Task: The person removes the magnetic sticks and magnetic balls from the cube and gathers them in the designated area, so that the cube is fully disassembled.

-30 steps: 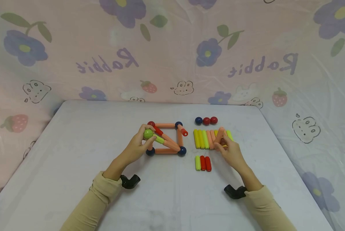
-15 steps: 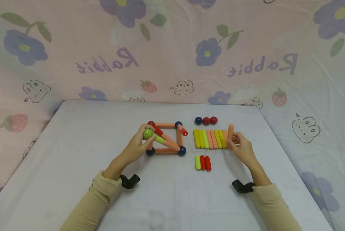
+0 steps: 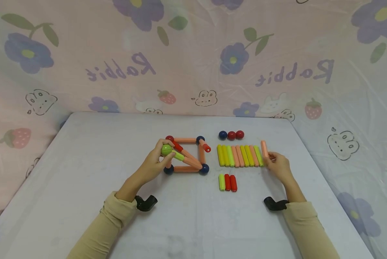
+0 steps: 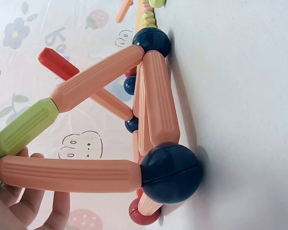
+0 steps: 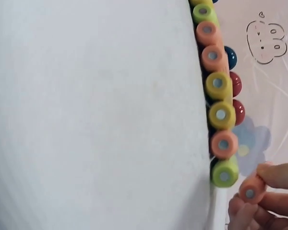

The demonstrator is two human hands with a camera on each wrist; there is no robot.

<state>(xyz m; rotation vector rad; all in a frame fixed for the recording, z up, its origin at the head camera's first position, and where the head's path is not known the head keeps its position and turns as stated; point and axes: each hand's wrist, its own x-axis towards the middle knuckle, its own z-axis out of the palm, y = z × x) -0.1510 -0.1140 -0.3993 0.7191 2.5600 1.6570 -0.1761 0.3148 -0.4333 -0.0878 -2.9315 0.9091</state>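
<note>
My left hand [image 3: 152,163] holds a green ball [image 3: 166,150] at the raised top corner of a magnetic stick frame. A light green stick [image 4: 26,125] and an orange stick [image 4: 69,173] run from that ball in the left wrist view. Dark blue balls [image 3: 204,169] and orange sticks [image 3: 185,169] form the frame's base on the table. A red stick [image 3: 206,148] slants up from its far right corner. My right hand [image 3: 279,166] pinches an orange magnetic stick [image 3: 264,148] between thumb and fingers, beside the right end of a row of sticks [image 3: 240,156].
Behind the row stand one dark blue and two red balls [image 3: 231,135]. One light green and two red short sticks [image 3: 227,182] lie in front of it. A patterned curtain [image 3: 193,57] hangs behind the white table [image 3: 193,223].
My right hand has moved right along the stick row with the orange stick, from above the row to beyond its right end. The left hand stays on the green ball.
</note>
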